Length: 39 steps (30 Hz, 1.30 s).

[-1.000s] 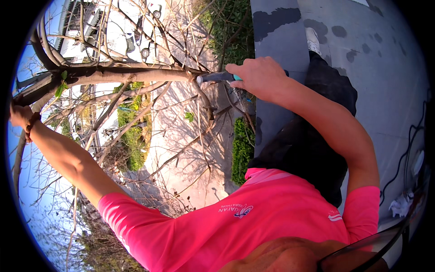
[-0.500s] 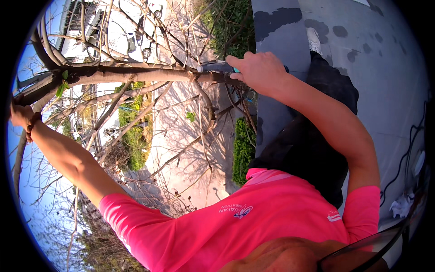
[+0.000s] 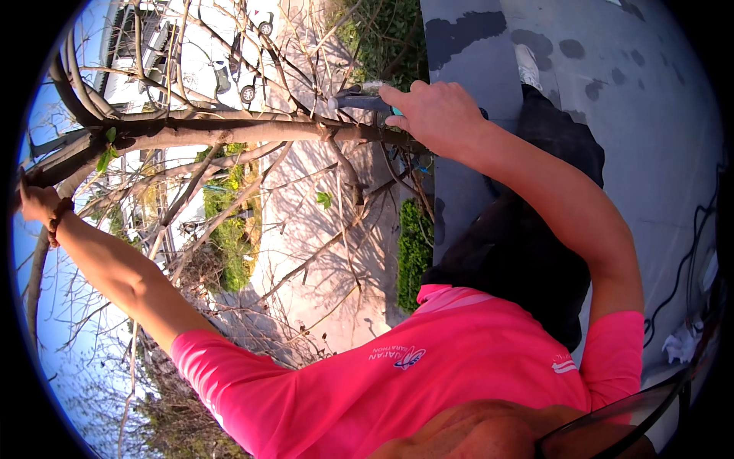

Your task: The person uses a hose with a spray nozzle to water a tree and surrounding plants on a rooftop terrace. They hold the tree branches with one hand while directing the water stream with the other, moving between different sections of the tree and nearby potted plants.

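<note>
Right hand [image 3: 443, 115] curled closed around the handle of a dark tool [image 3: 359, 102], in the upper middle of the frame; the left hand [image 3: 40, 203] is against the tree's limbs at the far left edge, and whether its fingers are wrapped round wood or only resting there I cannot tell, as the dark rim cuts across them.

Biggest of all is the grey floor [image 3: 642, 145] with darker patches, filling the right side, bordered by a grey ledge [image 3: 470, 69] running down from the top. A pink shirt [image 3: 428, 352] spreads over the bottom centre, and dark trousers [image 3: 527, 252] rise above it. Pale paved ground [image 3: 294, 229], streaked with shadows, lies beyond the ledge at centre left. Across the upper left stretches a thick branch [image 3: 252, 131], its right end reaching toward the right hand, with thinner twigs all about it. A green hedge [image 3: 413, 256] sits just left of the ledge.

The tool points left, its pale rounded tip just above the branch in the frame; whether the two touch is unclear. Some teal shows on it beside the fingers. Smaller still are a light shoe [image 3: 527, 67] at upper right of centre, a beaded bracelet [image 3: 59, 222] on the left wrist and a green leaf [image 3: 323, 200] near the centre.
</note>
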Each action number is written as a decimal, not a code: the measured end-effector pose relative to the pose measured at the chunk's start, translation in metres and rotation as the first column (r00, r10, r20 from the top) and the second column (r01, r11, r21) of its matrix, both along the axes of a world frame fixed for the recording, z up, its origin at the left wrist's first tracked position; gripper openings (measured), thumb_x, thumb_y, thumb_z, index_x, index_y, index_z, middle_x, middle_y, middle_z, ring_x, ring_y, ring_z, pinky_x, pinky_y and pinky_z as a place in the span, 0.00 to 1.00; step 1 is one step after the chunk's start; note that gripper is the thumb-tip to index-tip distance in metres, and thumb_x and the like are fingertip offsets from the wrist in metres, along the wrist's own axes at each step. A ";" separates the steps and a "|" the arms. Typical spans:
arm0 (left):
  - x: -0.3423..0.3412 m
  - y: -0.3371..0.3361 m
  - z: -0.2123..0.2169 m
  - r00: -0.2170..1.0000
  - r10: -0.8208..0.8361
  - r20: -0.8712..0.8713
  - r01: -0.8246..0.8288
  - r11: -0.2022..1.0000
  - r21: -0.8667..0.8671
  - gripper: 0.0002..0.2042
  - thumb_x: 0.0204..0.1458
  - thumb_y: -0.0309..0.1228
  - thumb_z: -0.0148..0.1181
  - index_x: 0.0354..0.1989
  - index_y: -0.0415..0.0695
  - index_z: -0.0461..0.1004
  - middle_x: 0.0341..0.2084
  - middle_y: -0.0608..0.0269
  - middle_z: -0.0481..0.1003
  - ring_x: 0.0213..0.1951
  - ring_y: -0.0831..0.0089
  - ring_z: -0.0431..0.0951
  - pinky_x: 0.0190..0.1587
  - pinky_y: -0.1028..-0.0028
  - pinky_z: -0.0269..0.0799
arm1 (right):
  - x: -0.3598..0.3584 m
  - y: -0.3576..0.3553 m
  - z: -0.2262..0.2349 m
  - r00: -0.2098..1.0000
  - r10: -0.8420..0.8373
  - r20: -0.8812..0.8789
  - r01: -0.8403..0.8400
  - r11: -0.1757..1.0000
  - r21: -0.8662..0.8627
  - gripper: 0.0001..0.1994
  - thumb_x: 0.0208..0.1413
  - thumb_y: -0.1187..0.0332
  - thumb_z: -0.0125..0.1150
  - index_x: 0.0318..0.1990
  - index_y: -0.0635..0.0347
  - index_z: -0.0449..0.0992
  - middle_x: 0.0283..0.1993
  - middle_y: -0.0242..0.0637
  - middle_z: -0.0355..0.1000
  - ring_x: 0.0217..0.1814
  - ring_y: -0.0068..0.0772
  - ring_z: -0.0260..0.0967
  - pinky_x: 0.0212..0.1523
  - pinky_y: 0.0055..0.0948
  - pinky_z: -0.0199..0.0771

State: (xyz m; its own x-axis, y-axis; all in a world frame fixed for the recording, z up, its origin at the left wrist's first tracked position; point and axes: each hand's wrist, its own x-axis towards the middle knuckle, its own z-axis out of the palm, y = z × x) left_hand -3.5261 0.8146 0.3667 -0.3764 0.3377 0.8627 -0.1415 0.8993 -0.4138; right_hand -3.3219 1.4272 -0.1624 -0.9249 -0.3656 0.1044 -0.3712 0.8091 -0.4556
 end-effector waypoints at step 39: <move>-0.004 -0.010 0.003 1.000 -0.020 0.020 0.021 0.998 -0.059 0.36 0.46 0.11 0.52 0.64 0.61 0.77 0.38 0.70 0.87 0.42 0.73 0.86 0.51 0.73 0.79 | 0.013 -0.008 0.005 0.990 0.078 0.115 -0.075 0.997 -0.031 0.21 0.63 0.51 0.63 0.57 0.51 0.74 0.36 0.46 0.80 0.40 0.53 0.81 0.39 0.50 0.79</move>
State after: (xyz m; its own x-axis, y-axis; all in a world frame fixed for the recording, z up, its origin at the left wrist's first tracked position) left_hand -3.5296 0.8045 0.3700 -0.3851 0.3961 0.8335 -0.1145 0.8757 -0.4691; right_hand -3.3089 1.4190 -0.1576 -0.9006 -0.4345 0.0088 -0.3754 0.7675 -0.5196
